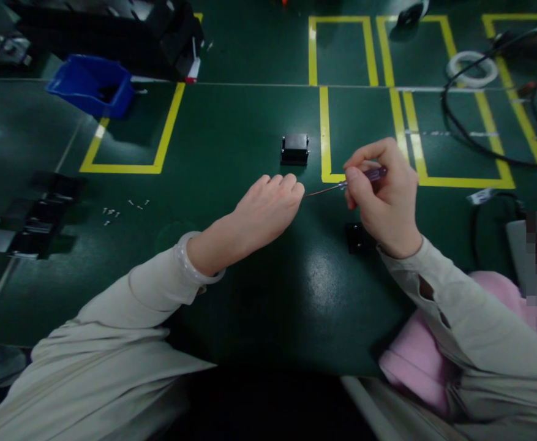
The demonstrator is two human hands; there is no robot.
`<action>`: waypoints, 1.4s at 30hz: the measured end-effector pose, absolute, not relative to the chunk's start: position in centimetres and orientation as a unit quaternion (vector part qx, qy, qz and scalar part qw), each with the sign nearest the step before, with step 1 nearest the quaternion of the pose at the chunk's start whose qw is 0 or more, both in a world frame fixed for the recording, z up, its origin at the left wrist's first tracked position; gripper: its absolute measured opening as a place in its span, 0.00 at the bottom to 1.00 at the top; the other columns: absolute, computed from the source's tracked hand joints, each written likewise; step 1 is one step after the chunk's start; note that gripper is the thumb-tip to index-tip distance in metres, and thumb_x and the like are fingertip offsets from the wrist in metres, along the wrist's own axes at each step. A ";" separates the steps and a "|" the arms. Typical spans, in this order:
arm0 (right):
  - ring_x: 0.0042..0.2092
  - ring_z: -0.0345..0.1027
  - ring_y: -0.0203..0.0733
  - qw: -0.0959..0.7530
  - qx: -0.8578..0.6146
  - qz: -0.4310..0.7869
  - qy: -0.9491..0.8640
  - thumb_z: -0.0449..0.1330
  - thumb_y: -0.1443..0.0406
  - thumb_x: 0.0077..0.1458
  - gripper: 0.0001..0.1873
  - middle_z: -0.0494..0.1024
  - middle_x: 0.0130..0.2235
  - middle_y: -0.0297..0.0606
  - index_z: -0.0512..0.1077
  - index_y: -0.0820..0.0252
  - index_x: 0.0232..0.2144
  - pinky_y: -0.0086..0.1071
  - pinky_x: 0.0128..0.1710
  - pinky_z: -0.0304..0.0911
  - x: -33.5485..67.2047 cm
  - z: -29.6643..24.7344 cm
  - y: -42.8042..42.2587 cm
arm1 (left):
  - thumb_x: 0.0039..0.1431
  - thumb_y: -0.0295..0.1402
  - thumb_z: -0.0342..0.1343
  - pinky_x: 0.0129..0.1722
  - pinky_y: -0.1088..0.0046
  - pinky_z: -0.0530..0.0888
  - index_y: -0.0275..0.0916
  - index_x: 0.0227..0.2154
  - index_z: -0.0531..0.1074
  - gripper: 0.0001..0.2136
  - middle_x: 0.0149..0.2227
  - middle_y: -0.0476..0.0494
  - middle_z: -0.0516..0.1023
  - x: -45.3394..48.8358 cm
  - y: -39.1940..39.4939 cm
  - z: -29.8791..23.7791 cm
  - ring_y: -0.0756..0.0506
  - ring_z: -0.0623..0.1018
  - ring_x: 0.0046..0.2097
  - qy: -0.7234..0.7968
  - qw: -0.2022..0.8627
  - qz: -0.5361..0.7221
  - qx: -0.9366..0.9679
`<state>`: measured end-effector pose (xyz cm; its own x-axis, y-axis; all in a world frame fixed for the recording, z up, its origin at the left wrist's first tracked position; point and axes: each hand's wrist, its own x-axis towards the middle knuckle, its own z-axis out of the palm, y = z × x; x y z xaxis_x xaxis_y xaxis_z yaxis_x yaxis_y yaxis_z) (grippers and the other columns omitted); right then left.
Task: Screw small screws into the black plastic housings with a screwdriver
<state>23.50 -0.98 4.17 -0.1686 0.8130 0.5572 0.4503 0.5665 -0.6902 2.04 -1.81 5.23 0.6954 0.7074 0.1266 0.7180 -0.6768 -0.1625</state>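
Note:
A small screwdriver with a dark purple handle (pixel 375 174) is pinched in my right hand (pixel 385 196). Its thin shaft points left, and the tip reaches my left hand (pixel 270 208). That hand is closed, its knuckles up; whatever the fingers hold is hidden behind them. Just beyond it a black block-shaped part (pixel 294 149) with metal pins at its sides stands on the green table (pixel 231 128). Another small black part (pixel 354 237) lies just below my right hand, partly covered by it.
Several small screws (pixel 111 212) lie loose at the left, near a row of black parts (pixel 41 220). A blue bin (pixel 92 86) stands at the back left. Black cable (pixel 461 141) and a white roll (pixel 472 68) lie at the right. Pink cloth (pixel 417 361) is beside my right forearm.

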 end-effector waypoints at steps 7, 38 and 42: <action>0.30 0.66 0.35 0.478 -0.444 0.182 -0.736 0.52 0.52 0.67 0.14 0.71 0.32 0.33 0.69 0.53 0.40 0.34 0.30 0.67 23.5 4.2 -1.0 | 0.71 0.27 0.45 0.33 0.65 0.64 0.34 0.38 0.70 0.09 0.37 0.39 0.75 2.1 -1.8 5.6 0.41 0.76 0.36 -0.390 0.097 -0.007 -0.916; 0.30 0.65 0.32 0.493 -0.427 0.230 -0.722 0.57 0.55 0.66 0.12 0.71 0.32 0.32 0.69 0.55 0.35 0.31 0.30 0.64 23.5 4.7 -1.0 | 0.69 0.30 0.48 0.27 0.68 0.58 0.34 0.44 0.71 0.08 0.41 0.40 0.76 2.5 0.4 8.3 0.42 0.79 0.34 -0.360 0.008 0.135 -0.923; 0.30 0.64 0.32 0.483 -0.427 0.227 -0.730 0.57 0.56 0.66 0.10 0.70 0.31 0.31 0.69 0.55 0.35 0.31 0.30 0.64 23.4 5.1 -1.2 | 0.70 0.30 0.47 0.28 0.67 0.60 0.34 0.43 0.71 0.08 0.40 0.39 0.76 2.6 0.3 8.1 0.42 0.79 0.34 -0.357 0.022 0.131 -0.925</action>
